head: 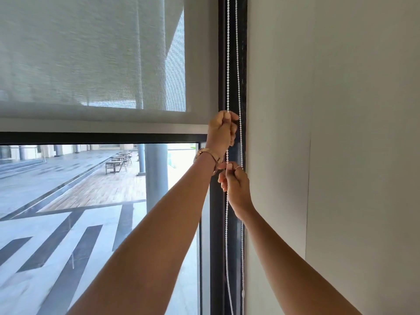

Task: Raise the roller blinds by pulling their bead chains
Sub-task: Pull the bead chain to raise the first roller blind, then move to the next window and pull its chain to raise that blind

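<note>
Seemingly both hands closed, left hand (221, 130) above right hand (235, 185), on bead chain (227, 64)

Roller blind (95, 64): grey translucent mesh, bottom bar just above window's dark crossbar. White bead chain (228, 53): two strands hanging vertical along dark frame at blind's right edge.

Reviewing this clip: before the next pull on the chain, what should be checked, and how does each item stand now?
1. Left hand closed on the bead chain: ok.
2. Right hand pinching the same strand lower down: ok.
3. Both hands on one strand, the other strand free: ok.
4. Chain untangled above the hands: ok.
5. Roller blind fully raised: not ok, its bottom bar sits mid-window.
6. Chain's lower loop free: cannot tell.
</note>
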`<action>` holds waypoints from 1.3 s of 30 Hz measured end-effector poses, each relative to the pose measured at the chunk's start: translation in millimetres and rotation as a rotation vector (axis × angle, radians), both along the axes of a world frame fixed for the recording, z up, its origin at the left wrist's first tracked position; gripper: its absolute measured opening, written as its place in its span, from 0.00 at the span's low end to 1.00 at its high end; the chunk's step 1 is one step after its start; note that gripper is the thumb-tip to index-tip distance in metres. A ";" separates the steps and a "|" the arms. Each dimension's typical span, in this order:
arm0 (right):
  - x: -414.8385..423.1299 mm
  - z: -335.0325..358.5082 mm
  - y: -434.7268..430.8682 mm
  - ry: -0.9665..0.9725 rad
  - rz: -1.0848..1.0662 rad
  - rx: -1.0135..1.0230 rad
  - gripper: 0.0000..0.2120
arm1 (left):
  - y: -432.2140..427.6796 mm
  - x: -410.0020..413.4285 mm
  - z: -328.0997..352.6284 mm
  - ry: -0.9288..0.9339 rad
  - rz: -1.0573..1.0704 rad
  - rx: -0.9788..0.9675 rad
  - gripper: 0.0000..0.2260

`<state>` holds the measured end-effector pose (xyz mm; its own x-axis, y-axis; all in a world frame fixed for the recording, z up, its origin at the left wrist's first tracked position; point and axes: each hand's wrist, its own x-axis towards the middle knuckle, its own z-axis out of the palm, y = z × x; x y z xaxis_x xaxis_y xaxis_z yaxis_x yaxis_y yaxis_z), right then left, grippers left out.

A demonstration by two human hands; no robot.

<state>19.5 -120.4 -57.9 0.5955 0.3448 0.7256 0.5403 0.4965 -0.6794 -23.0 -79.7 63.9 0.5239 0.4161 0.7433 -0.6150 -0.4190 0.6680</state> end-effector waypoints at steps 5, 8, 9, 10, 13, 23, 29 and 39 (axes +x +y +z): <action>-3.7 -17.7 -11.7 -0.017 -0.156 -0.068 0.13 | 5.8 -10.1 -43.7 0.092 0.062 0.037 0.10; -5.9 -25.2 -21.7 -0.031 -0.239 -0.112 0.14 | 14.8 -19.8 -72.9 0.154 0.149 0.033 0.12; -5.7 -29.5 -23.7 -0.033 -0.274 -0.124 0.15 | 18.6 -23.8 -81.8 0.177 0.172 0.038 0.12; -6.9 -34.6 -25.3 -0.037 -0.310 -0.134 0.17 | 22.5 -28.3 -90.3 0.193 0.199 0.053 0.11; -15.6 -50.8 -26.3 -0.097 -0.475 -0.092 0.23 | 29.4 -44.6 -113.4 0.198 0.304 0.118 0.11; -106.9 -78.0 -8.6 -0.406 -0.493 -0.122 0.17 | 40.6 -177.2 -168.8 0.244 0.981 0.767 0.10; -207.9 -91.8 32.0 -0.501 -0.449 -0.143 0.20 | 72.1 -306.1 -194.0 0.486 1.208 0.972 0.20; -465.2 -119.7 126.8 -0.662 -0.212 -0.164 0.22 | 133.2 -592.1 -227.4 0.766 1.466 1.060 0.29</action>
